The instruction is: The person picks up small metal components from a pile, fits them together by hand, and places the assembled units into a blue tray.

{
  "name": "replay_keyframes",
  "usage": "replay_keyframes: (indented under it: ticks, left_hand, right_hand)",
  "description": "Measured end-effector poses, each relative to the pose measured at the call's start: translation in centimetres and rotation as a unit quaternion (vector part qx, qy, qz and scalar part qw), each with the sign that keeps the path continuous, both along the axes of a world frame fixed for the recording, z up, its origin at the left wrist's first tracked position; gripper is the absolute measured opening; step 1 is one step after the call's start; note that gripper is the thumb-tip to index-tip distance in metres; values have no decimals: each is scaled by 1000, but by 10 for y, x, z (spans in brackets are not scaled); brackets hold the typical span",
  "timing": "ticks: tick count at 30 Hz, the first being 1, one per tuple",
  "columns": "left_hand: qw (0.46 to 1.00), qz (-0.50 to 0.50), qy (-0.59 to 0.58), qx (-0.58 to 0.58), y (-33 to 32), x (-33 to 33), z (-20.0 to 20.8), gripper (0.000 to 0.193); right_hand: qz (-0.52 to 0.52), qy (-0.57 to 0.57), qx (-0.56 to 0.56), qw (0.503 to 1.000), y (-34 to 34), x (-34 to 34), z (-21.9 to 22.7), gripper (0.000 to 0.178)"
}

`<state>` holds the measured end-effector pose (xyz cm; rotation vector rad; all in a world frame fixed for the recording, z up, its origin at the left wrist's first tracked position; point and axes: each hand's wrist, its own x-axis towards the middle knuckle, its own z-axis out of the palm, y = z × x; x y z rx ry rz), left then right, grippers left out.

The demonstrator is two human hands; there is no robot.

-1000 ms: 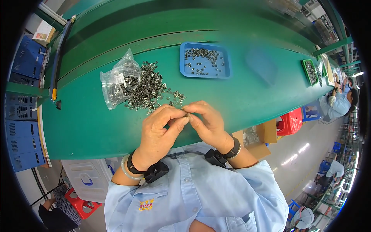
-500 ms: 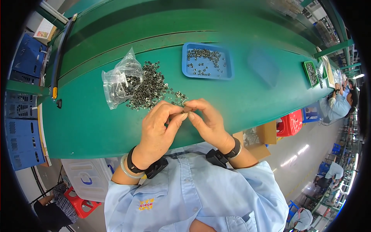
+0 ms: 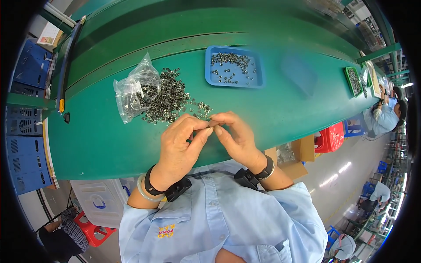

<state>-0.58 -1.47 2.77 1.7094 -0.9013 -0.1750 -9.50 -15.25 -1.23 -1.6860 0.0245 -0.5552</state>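
My left hand [image 3: 179,141] and my right hand [image 3: 237,136] meet over the near part of the green bench, both with thumb and forefinger pinched together. Between the fingertips sits a small metal part, mostly hidden, so its exact kind does not show. Just beyond my fingers lie a few loose small metal parts [image 3: 202,109]. They trail off a dark heap of similar small parts [image 3: 169,98] to the left. A clear plastic bag [image 3: 131,97] lies on its side against that heap, with some of the parts inside it.
A blue tray [image 3: 210,79] holding scattered small metal parts stands beyond my hands. At the far right is a green tray [image 3: 347,75], near a co-worker in light blue [image 3: 382,119]. A cardboard box [image 3: 302,151] and red stool [image 3: 330,138] stand below the bench edge.
My hands stay in almost the same place, with the fingertips slightly closer together around the small part. The bench things sit marginally higher in the picture.
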Motion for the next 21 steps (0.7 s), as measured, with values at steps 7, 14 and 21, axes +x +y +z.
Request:
replay_keyframes:
  ticks: [7,14,21]
  left_hand:
    - [1000,-9,6,24,0,2,-1,12]
    - [996,11,-86,10,-2,1,0,18]
    - [993,6,-115,24,-16,11,8,17]
  right_hand:
    - [27,13,24,999,-1,-2,0,28]
    - [-1,4,-4,1000,-1,-2,-1,28]
    - [-1,44,-33,998,-7,-7,-7,24]
